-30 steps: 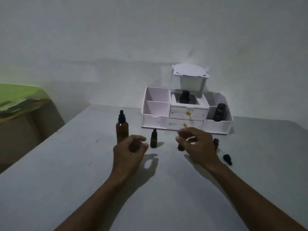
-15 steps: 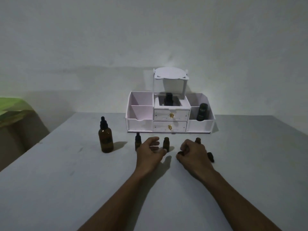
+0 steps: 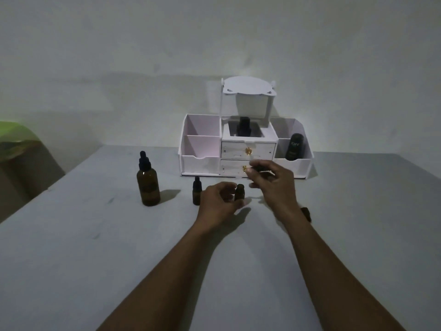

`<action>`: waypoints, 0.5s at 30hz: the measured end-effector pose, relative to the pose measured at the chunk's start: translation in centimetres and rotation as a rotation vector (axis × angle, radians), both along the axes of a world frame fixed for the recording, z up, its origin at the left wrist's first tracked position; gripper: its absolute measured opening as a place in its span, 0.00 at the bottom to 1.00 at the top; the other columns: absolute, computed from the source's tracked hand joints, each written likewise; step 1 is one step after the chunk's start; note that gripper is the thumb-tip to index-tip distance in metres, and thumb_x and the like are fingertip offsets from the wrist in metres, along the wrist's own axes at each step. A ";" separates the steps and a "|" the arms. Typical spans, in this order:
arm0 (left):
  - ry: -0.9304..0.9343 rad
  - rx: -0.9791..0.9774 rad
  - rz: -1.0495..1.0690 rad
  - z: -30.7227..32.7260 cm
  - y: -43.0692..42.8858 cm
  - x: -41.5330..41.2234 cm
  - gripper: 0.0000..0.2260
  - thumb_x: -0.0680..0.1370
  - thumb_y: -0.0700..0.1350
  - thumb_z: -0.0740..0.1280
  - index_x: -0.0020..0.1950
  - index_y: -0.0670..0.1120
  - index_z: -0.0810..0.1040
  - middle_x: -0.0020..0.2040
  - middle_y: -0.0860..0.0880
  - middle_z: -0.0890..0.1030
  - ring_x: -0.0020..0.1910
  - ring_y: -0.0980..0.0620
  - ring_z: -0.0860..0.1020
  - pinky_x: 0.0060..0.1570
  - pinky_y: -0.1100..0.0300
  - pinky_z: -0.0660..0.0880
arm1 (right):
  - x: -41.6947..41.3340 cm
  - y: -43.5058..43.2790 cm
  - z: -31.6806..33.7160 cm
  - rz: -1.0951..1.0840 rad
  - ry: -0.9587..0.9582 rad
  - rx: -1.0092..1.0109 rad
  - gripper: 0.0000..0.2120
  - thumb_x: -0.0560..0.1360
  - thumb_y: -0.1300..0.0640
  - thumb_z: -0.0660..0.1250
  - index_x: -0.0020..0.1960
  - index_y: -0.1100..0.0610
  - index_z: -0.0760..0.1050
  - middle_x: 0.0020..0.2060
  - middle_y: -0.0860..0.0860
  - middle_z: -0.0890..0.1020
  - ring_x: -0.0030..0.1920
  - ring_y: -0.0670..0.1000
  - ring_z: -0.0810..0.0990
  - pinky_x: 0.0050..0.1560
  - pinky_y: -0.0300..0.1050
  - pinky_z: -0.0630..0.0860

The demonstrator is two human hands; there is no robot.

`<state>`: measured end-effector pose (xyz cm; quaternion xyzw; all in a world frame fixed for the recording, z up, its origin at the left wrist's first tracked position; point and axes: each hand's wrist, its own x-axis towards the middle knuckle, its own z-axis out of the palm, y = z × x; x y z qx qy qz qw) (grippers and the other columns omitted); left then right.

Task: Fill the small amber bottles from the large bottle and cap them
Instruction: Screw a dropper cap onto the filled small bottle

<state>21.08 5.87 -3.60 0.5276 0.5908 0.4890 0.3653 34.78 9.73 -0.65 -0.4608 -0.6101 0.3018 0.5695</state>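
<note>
Two bare forearms reach forward over the plain grey desk (image 3: 95,259).

Left hand (image 3: 218,203): the fingers are curled round the lower part of a small uncapped amber glass bottle (image 3: 239,192). The bottle stands upright on the desk.

Right hand (image 3: 274,185): raised above and just beyond that bottle. The fingers (image 3: 256,185) are pinched on a small dark dropper cap (image 3: 259,167). Motion blur hides its detail, and whether a pipette hangs from it cannot be told.

A separate small black cap (image 3: 306,213) lies on the desk, just beside the right wrist.

Left of the left hand, close beside it, a second small amber glass bottle with a black dropper top (image 3: 196,194) stands upright. Whether the hand touches it cannot be told.

Further left and well apart stands the large amber glass bottle with a black dropper top (image 3: 148,185), upright and capped.

Behind the hands, against the pale wall (image 3: 214,44), sits a white desktop organiser with two small drawers and gold knobs (image 3: 200,161). Its centre top compartment holds a black bottle (image 3: 244,127). Its right compartment holds a black cylindrical labelled bottle (image 3: 295,146). Both left compartments show only bare walls.

A green-topped object (image 3: 14,136) sits at the far left edge.
</note>
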 end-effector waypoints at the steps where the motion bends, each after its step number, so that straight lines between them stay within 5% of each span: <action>1: 0.000 -0.004 0.002 0.0 0.0 0.1 0.27 0.70 0.44 0.81 0.67 0.48 0.79 0.62 0.50 0.83 0.59 0.52 0.80 0.46 0.69 0.74 | 0.0 -0.1 -0.1 0.006 -0.002 0.004 0.14 0.73 0.56 0.75 0.59 0.53 0.82 0.49 0.47 0.85 0.45 0.46 0.86 0.46 0.48 0.85; 6: -0.020 -0.009 0.022 0.3 0.2 0.2 0.23 0.74 0.42 0.78 0.68 0.45 0.80 0.63 0.49 0.83 0.58 0.53 0.80 0.52 0.66 0.73 | 0.3 -0.1 0.1 -0.032 -0.006 0.055 0.15 0.71 0.58 0.77 0.57 0.55 0.82 0.47 0.49 0.86 0.47 0.48 0.86 0.50 0.53 0.84; 10: 0.025 0.020 0.030 0.0 0.1 0.3 0.19 0.76 0.41 0.76 0.67 0.45 0.81 0.63 0.50 0.83 0.59 0.52 0.81 0.35 0.78 0.70 | 0.3 0.1 -0.4 -0.039 -0.085 0.080 0.15 0.71 0.56 0.77 0.58 0.52 0.82 0.49 0.48 0.86 0.49 0.47 0.85 0.52 0.54 0.84; 15: 0.068 0.040 0.026 -0.1 0.2 0.4 0.17 0.77 0.41 0.75 0.65 0.46 0.82 0.62 0.50 0.83 0.60 0.51 0.81 0.52 0.66 0.72 | -0.2 0.3 -0.8 -0.010 -0.214 0.104 0.17 0.73 0.60 0.76 0.61 0.52 0.81 0.51 0.45 0.85 0.46 0.37 0.82 0.49 0.28 0.79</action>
